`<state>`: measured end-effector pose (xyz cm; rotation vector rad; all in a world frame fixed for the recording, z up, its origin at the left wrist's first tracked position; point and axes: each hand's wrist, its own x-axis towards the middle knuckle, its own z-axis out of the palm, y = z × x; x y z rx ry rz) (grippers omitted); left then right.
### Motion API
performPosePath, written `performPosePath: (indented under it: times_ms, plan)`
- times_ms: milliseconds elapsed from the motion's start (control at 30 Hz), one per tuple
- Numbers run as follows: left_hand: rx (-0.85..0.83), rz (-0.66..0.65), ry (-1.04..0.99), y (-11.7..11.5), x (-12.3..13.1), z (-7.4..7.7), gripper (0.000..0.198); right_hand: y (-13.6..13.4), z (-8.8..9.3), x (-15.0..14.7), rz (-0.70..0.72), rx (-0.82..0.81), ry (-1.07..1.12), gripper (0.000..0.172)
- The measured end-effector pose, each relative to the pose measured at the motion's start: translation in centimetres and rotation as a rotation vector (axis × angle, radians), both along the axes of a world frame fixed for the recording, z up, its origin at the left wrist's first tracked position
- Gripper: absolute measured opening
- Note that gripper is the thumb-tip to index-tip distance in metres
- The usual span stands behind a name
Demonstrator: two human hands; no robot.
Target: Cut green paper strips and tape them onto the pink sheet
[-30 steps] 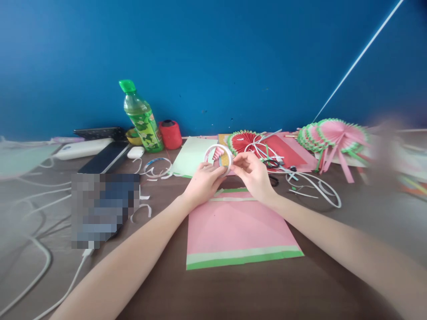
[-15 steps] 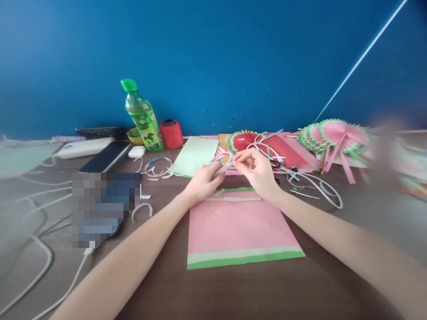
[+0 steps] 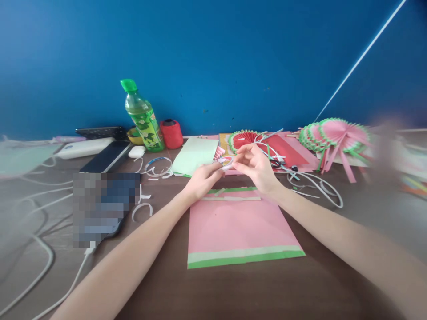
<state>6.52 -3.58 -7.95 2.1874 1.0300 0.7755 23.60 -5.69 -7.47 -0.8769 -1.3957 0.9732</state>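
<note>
The fingertips of both hands met on a small white roll of tape (image 3: 225, 162). The left hand (image 3: 200, 181) pinched the left side of the roll with thumb and fingers closed on it. The right hand (image 3: 256, 171) gripped the right side with thumb and forefinger, and its other fingers were bent and a little raised. The roll was held just above the table (image 3: 233, 293), tilted almost flat, between the two hands and above the far edge of a pink sheet (image 3: 238, 226).

This pink sheet, with green and white bands at its near and far edges, lay flat in the middle of the table, under the wrists. Just behind the left fingers lay a pale green sheet (image 3: 195, 155), and behind the right fingers a red paper fan (image 3: 243, 140) on red paper. Scissors (image 3: 276, 163) and loose white strips (image 3: 316, 189) lay to the right of the right hand. Near the far right corner stood a pile of pink fans (image 3: 333, 135).

At the far edge, to the left, a green bottle (image 3: 142, 118) stood beside a red spool of thread (image 3: 171, 133). A dark phone (image 3: 106, 158) and a white power bank (image 3: 82, 149) lay further left. A white cable (image 3: 40, 266) ran along the left edge.
</note>
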Motion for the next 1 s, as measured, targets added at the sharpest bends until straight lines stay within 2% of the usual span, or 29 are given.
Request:
performPosePath:
  times_ms: [333,600,1000]
  plan:
    - [-0.023,-0.042,-0.020,-0.1,-0.1,0.2,0.032,0.6,-0.3,0.5,0.048,0.007,-0.006,0.027]
    - [-0.059,-0.032,-0.015,0.0,0.0,0.1,0.026,0.6,-0.4,0.6,0.057,-0.020,-0.008,0.024]
    - [-0.077,-0.107,0.020,0.5,0.1,-0.5,0.025,1.1,-0.7,0.4,0.165,-0.190,0.126,0.026]
